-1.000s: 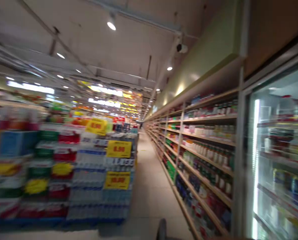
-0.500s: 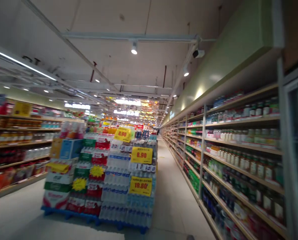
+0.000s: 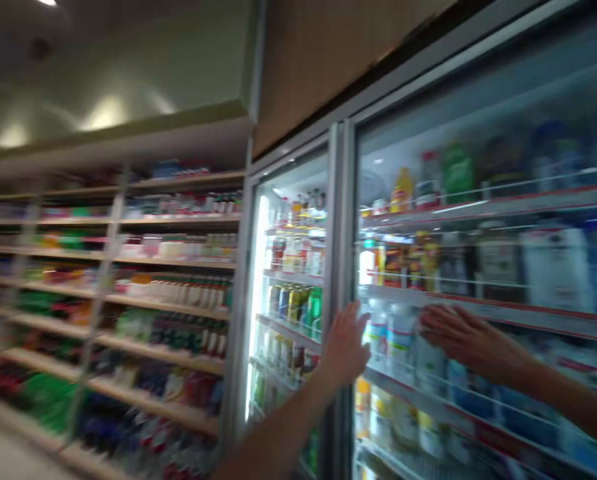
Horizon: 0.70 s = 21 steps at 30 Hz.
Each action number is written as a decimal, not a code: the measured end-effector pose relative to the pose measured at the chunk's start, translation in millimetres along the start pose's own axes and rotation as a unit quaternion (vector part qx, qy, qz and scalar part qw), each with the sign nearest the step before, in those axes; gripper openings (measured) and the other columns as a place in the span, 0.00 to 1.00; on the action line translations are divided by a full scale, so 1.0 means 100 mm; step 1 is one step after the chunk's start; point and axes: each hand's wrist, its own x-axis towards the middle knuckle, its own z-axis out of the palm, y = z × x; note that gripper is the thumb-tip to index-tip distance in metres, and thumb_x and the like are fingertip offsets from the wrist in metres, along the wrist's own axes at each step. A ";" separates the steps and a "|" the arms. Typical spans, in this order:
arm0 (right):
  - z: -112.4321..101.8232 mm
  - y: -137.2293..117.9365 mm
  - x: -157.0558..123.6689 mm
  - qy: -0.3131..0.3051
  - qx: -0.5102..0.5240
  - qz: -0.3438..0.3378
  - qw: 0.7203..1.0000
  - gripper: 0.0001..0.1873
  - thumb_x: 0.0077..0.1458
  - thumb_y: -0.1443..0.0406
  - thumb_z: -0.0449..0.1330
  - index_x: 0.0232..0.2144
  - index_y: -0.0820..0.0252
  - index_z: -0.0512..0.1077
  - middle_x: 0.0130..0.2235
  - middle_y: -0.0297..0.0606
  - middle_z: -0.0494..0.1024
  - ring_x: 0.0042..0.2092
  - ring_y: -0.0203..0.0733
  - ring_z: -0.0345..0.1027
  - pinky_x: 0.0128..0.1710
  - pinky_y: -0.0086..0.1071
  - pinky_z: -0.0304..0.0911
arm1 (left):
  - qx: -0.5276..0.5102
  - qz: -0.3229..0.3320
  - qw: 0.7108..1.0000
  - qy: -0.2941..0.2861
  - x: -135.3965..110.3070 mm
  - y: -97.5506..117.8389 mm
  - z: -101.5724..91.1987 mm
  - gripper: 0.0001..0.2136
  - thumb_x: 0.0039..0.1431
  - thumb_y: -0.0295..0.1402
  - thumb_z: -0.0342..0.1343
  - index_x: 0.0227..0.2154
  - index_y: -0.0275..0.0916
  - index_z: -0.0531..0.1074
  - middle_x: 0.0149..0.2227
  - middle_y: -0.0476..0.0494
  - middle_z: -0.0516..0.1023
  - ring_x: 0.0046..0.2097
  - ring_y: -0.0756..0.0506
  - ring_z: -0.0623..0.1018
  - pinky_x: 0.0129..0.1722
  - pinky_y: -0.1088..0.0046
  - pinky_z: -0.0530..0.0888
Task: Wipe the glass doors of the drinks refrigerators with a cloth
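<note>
The left hand (image 3: 345, 343) is hovering by the cooler's upright frame (image 3: 348, 220), fingers parted; the right hand (image 3: 455, 330), fingers seemingly together, is hanging right of that frame, before the glass door (image 3: 408, 137). Gentle contact is looking wisest.

A shop, and a supermarket-style one at that! Down the left ran long, pale wooden shelves (image 3: 175, 262), tier upon tier, packed with row after row of blurred bottles (image 3: 198, 293) and packets. And on the right, there they stood: tall, grey-framed, glass-fronted display coolers (image 3: 349, 200), lit inside, stocked with colourful plastic bottles (image 3: 457, 175) and big white cartons (image 3: 555, 267).
</note>
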 end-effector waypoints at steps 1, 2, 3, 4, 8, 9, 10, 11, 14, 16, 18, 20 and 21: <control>-0.24 0.38 0.05 -0.066 -0.052 -0.032 0.996 0.15 0.57 0.62 0.53 0.46 0.41 0.70 0.54 0.34 0.68 0.57 0.40 0.59 0.55 0.39 0.57 | -0.002 0.027 0.999 0.019 0.15 0.00 0.11 0.25 0.54 0.30 0.49 0.56 0.35 0.58 0.63 0.34 0.52 0.64 0.38 0.53 0.60 0.50 0.57; -0.47 0.73 0.16 -0.119 -0.110 -0.037 0.986 0.17 0.57 0.62 0.51 0.49 0.43 0.68 0.56 0.36 0.66 0.60 0.43 0.55 0.57 0.45 0.53 | -0.002 0.052 0.998 0.044 0.32 0.02 0.22 0.24 0.54 0.30 0.48 0.56 0.36 0.58 0.63 0.34 0.52 0.64 0.38 0.52 0.60 0.50 0.57; -0.69 1.03 0.27 -0.160 -0.178 -0.012 0.971 0.21 0.58 0.62 0.50 0.54 0.48 0.64 0.59 0.39 0.62 0.62 0.49 0.48 0.58 0.54 0.49 | -0.001 0.070 0.995 0.074 0.49 0.06 0.30 0.24 0.55 0.30 0.48 0.56 0.36 0.58 0.63 0.35 0.52 0.64 0.39 0.52 0.60 0.51 0.57; -0.88 1.28 0.37 -0.139 -0.239 0.050 0.960 0.22 0.58 0.62 0.49 0.55 0.52 0.63 0.60 0.42 0.60 0.63 0.53 0.46 0.57 0.56 0.48 | 0.001 0.084 0.991 0.104 0.67 0.10 0.35 0.23 0.56 0.31 0.47 0.56 0.36 0.58 0.63 0.35 0.53 0.64 0.39 0.52 0.60 0.52 0.57; -1.43 1.53 0.09 -0.094 -0.326 0.134 0.931 0.22 0.57 0.63 0.50 0.54 0.57 0.64 0.60 0.45 0.60 0.64 0.54 0.44 0.57 0.54 0.51 | 0.009 0.073 0.978 0.194 1.30 0.28 0.35 0.22 0.59 0.34 0.44 0.57 0.36 0.58 0.63 0.36 0.53 0.65 0.40 0.52 0.60 0.54 0.56; -1.52 1.45 -0.13 -0.126 -0.306 0.098 0.938 0.22 0.56 0.63 0.51 0.53 0.55 0.65 0.60 0.43 0.61 0.64 0.51 0.44 0.58 0.51 0.51 | 0.010 0.054 0.977 0.208 1.42 0.30 0.33 0.22 0.59 0.35 0.42 0.57 0.36 0.58 0.63 0.35 0.52 0.65 0.40 0.52 0.60 0.53 0.55; -1.60 1.38 -0.37 -0.162 -0.283 0.058 0.944 0.21 0.55 0.63 0.52 0.52 0.51 0.66 0.59 0.41 0.62 0.64 0.50 0.44 0.58 0.51 0.51 | 0.010 0.032 0.975 0.220 1.52 0.31 0.32 0.23 0.60 0.36 0.41 0.57 0.35 0.58 0.63 0.34 0.52 0.65 0.39 0.51 0.60 0.52 0.54; -1.68 1.32 -0.59 -0.212 -0.253 0.009 0.944 0.20 0.55 0.62 0.53 0.51 0.46 0.66 0.58 0.37 0.63 0.64 0.47 0.45 0.59 0.49 0.52 | 0.008 0.011 0.973 0.229 1.61 0.31 0.32 0.23 0.61 0.37 0.39 0.57 0.33 0.58 0.63 0.32 0.52 0.65 0.38 0.50 0.60 0.51 0.54; -1.92 1.48 -0.84 -0.248 -0.258 0.017 0.933 0.21 0.56 0.62 0.52 0.53 0.43 0.64 0.59 0.34 0.63 0.64 0.44 0.45 0.60 0.47 0.52 | -0.008 -0.026 0.966 0.256 1.77 0.27 0.41 0.25 0.62 0.39 0.35 0.57 0.30 0.58 0.63 0.29 0.50 0.65 0.36 0.48 0.59 0.49 0.52; -2.01 1.80 -0.65 -0.158 -0.326 0.122 0.924 0.22 0.58 0.62 0.48 0.55 0.51 0.63 0.60 0.40 0.60 0.65 0.46 0.42 0.60 0.49 0.51 | -0.017 -0.031 0.959 0.283 1.82 0.23 0.50 0.25 0.62 0.40 0.35 0.58 0.32 0.57 0.64 0.32 0.49 0.65 0.37 0.48 0.60 0.49 0.51; -1.97 2.03 -0.34 -0.055 -0.376 0.213 0.900 0.23 0.59 0.63 0.44 0.56 0.59 0.62 0.61 0.45 0.59 0.65 0.48 0.42 0.60 0.51 0.48 | -0.024 -0.032 0.950 0.309 1.84 0.21 0.59 0.25 0.62 0.41 0.35 0.58 0.35 0.56 0.65 0.36 0.48 0.65 0.39 0.48 0.61 0.50 0.49; -1.73 1.98 -0.12 0.001 -0.390 0.243 0.888 0.24 0.59 0.65 0.43 0.56 0.61 0.61 0.60 0.46 0.58 0.65 0.49 0.41 0.61 0.53 0.46 | -0.033 -0.025 0.945 0.324 1.84 0.19 0.63 0.24 0.62 0.42 0.35 0.58 0.37 0.55 0.65 0.41 0.47 0.65 0.39 0.48 0.61 0.50 0.49; -1.55 1.84 -0.08 0.004 -0.385 0.230 0.894 0.24 0.59 0.65 0.44 0.56 0.60 0.61 0.61 0.45 0.57 0.65 0.49 0.39 0.61 0.53 0.45 | -0.039 -0.021 0.943 0.329 1.84 0.19 0.64 0.24 0.62 0.42 0.35 0.58 0.38 0.55 0.65 0.42 0.46 0.65 0.39 0.48 0.61 0.50 0.48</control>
